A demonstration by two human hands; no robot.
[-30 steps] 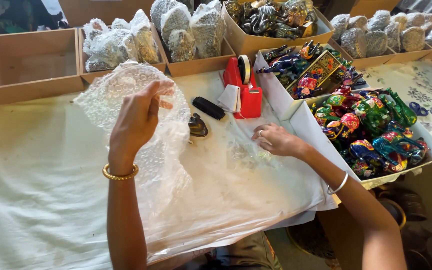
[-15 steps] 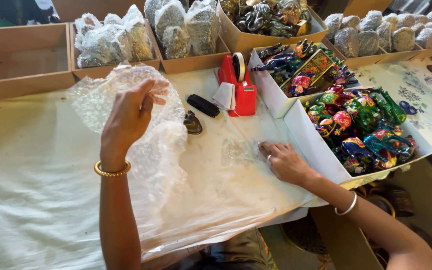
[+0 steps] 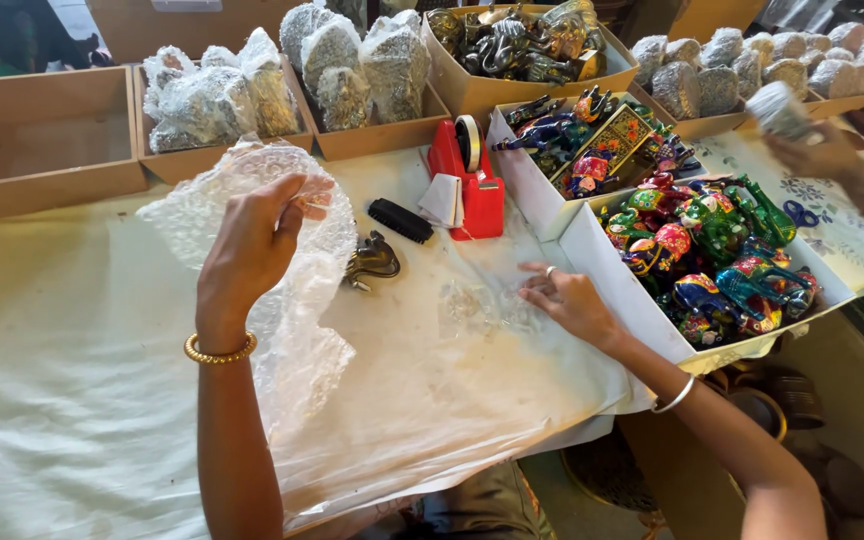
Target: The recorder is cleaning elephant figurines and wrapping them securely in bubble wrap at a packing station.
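Observation:
My left hand [image 3: 250, 245] is raised over the table and grips the top edge of a sheet of clear bubble wrap [image 3: 282, 300], which hangs down to the tabletop. My right hand [image 3: 567, 298] lies flat with fingers spread on another piece of bubble wrap [image 3: 477, 305] spread on the white covering. A small dark metal animal figurine [image 3: 372, 260] stands on the table between the two hands, just right of the hanging sheet.
A red tape dispenser [image 3: 469, 180] and a black brush [image 3: 399, 220] sit behind the figurine. White boxes of painted figurines [image 3: 722, 260] stand at right. Cardboard boxes of wrapped bundles [image 3: 352, 60] line the back, one box [image 3: 42, 140] at left. Another person's hand [image 3: 812, 140] holds a wrapped bundle at far right.
My right hand has slid left from near the box of painted figurines onto the flat bubble wrap. My left hand still holds up the bubble wrap sheet.

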